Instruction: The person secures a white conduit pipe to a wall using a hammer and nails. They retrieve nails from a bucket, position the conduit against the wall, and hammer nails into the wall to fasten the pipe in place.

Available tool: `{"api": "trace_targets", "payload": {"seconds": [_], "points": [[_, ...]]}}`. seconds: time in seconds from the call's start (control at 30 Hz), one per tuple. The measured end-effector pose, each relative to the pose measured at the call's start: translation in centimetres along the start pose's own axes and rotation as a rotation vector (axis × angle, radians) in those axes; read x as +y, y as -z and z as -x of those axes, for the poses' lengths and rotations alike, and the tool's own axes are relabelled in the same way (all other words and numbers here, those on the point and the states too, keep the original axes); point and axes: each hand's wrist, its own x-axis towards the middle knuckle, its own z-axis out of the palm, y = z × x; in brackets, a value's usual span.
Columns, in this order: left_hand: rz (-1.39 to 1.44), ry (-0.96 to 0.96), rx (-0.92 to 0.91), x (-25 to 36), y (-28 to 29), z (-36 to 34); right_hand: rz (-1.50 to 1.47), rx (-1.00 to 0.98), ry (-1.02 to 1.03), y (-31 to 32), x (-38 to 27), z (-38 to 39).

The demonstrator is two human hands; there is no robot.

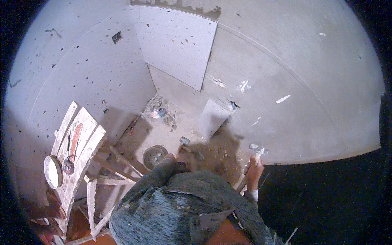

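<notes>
While the right hand (255, 170) has its fingers wrapped around the pale handle of a hammer (258, 149), the left hand (169, 157) sits across the body beside a second short-handled tool (184, 141) with a blocky grey head; a sleeve (161, 168) hides much of that hand, so I cannot tell whether its fingers are closed on the handle. The hammer stands in front of the grey wall (310, 106), near its lower edge, its head above the fist. It looks stiff and top-heavy, the head probably carrying most of the weight, and the whitish smears on it suggest a dusty, perhaps slightly slippery surface. The lower part of the handle should give the best hold, well clear of the head, with the fingers fully around it. The second tool likely handles much the same, best taken by its shaft. Near the left hand stands a round bucket (154, 157), and well to the left a plank worktop (90, 143) bears a white round bowl (52, 172).
</notes>
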Motion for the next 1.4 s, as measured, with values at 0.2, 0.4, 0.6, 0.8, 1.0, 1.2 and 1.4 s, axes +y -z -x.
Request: {"api": "trace_targets", "payload": {"seconds": [0.2,0.4,0.6,0.8,1.0,1.2,1.4], "points": [[0.076,0.092,0.097,-1.8,-0.6,-1.4,0.001,-0.038,0.012,-0.3,0.6,-0.8],[0.21,0.093,0.206,-0.3,0.3,-1.7,-0.046,-0.115,-0.03,-2.4,-3.1,-0.3],[0.216,-0.007,0.135,2.3,3.7,0.7,-0.02,-0.137,0.023,-3.5,-1.7,-1.7],[0.269,0.014,0.216,0.4,1.7,-0.7,0.011,-0.204,0.075,-4.4,-2.2,-2.6],[0.329,0.168,0.304,-2.3,-1.3,-3.6,-0.055,-0.254,0.053,-5.3,-2.7,-3.0],[0.303,0.231,0.303,-3.5,-1.9,-3.3,-0.068,-0.251,-0.013,-6.3,-2.7,-3.1],[0.336,0.236,0.315,-3.7,-2.1,-3.0,0.014,-0.268,0.133,-7.0,0.5,-5.0]]}}
